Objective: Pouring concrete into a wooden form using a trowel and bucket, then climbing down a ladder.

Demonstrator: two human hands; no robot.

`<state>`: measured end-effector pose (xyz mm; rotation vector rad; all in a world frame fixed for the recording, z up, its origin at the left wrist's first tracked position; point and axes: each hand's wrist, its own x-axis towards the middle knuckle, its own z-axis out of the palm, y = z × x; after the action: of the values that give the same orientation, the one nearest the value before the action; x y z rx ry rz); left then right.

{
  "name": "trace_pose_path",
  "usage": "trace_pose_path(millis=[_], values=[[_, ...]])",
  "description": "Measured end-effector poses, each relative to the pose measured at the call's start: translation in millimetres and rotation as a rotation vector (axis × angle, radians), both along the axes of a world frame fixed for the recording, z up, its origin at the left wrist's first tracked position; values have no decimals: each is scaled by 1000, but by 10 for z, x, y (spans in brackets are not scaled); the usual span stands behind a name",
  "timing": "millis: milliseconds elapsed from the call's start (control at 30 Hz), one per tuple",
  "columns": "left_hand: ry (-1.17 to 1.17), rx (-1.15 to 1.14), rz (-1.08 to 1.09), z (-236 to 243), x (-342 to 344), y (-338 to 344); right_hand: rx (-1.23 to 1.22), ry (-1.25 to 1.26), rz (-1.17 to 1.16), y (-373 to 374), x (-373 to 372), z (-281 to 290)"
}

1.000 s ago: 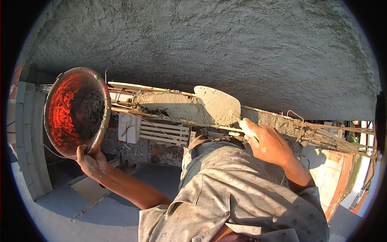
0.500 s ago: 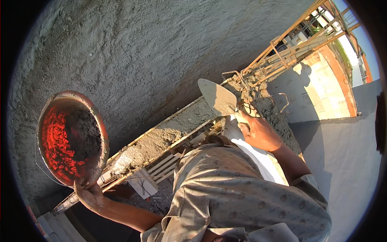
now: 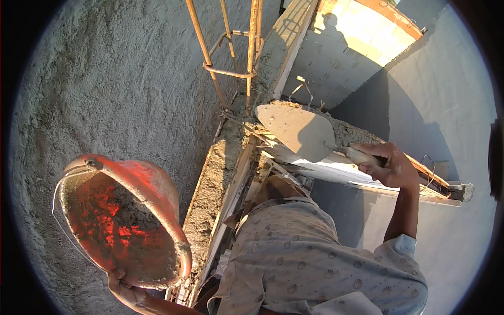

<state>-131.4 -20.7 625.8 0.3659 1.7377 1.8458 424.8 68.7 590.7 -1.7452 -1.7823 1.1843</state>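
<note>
My left hand grips the lower rim of a round red bucket, tilted so its mouth faces me. Grey wet mortar coats the inside, and a thin wire handle hangs along its left side. In my right hand is a trowel, my fingers closed round its handle. Its broad blade, smeared with grey, points left over the corner where two concrete-filled forms meet. Below the blade's tip runs a strip of rough concrete between wooden boards.
Rusty upright rebar with stirrups rises at the corner beyond the trowel. A rough grey wall fills the left. Another boarded form reaches right, with bent wires sticking up. A sunlit block wall stands beyond.
My view has swung to the right, so the rebar now stands upright ahead. The bucket has tipped further over toward the concrete strip. The trowel has moved to the right, still in my right hand.
</note>
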Motion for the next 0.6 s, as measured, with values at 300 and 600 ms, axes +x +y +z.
trace_pose_path(millis=[300, 600], values=[[397, 22, -208, 239, 63, 624, -184, -35, -123, 300, 545, -434], [323, -286, -922, 659, 275, 1472, -145, -157, 228, 798, 395, -685]])
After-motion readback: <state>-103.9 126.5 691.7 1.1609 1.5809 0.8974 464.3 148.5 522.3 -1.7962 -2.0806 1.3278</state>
